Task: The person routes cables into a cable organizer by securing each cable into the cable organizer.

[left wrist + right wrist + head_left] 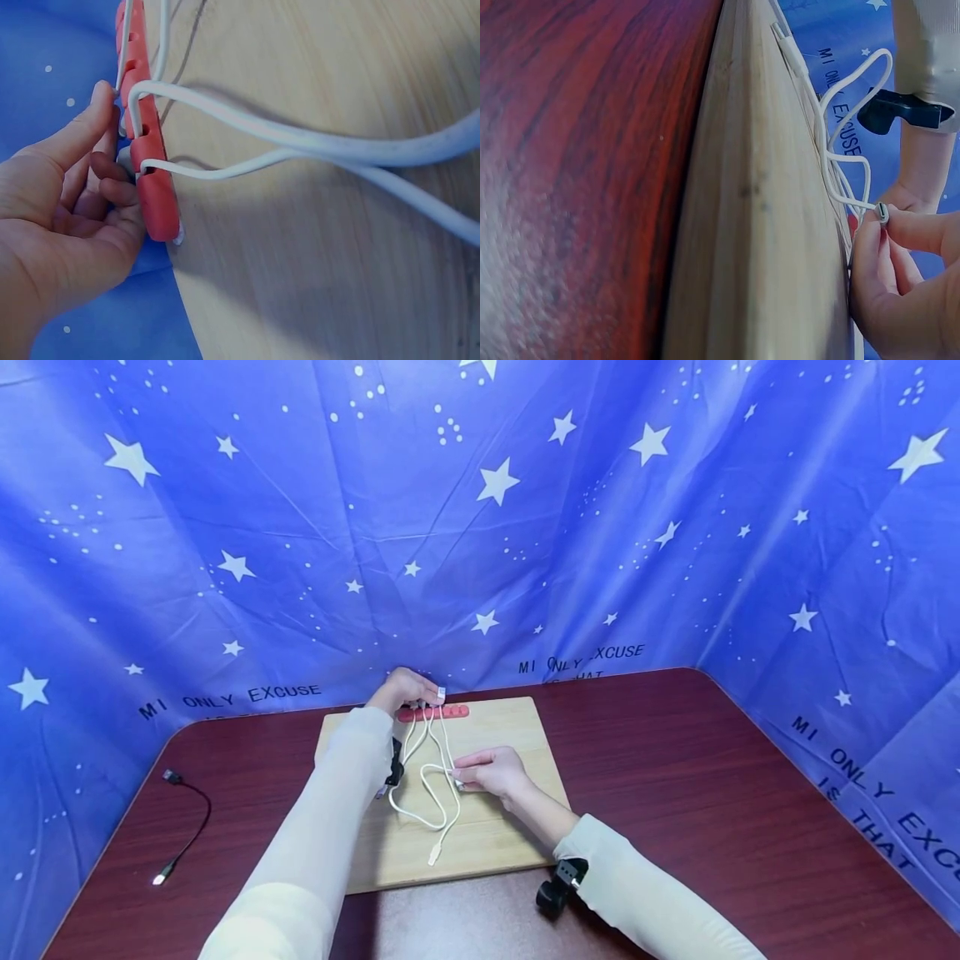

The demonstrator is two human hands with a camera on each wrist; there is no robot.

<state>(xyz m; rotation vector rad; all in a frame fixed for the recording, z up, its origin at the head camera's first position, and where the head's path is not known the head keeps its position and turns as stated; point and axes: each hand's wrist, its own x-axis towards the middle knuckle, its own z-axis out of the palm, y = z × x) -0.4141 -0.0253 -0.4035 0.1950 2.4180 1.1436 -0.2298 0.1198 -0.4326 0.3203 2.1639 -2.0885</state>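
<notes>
At the back edge of a wooden board [517,735], my left hand [408,687] pinches a white USB cable by its large plug [442,695]. Beside that hand lies a red cable holder [454,712] with slots; several white cables [225,112] run through it. In the left wrist view, my left hand [75,217] is against the holder's far side, partly hiding plugs behind it. Over the board, my right hand [491,771] pinches a white cable's small connector [883,214] between thumb and finger. Another small white connector [434,855] rests near the board's front.
A short black USB cable [204,814] lies on the dark red table [675,777] at the left. A blue curtain with stars [420,568] stands behind the table and along its sides. Wrist cameras [555,893] are strapped to both arms.
</notes>
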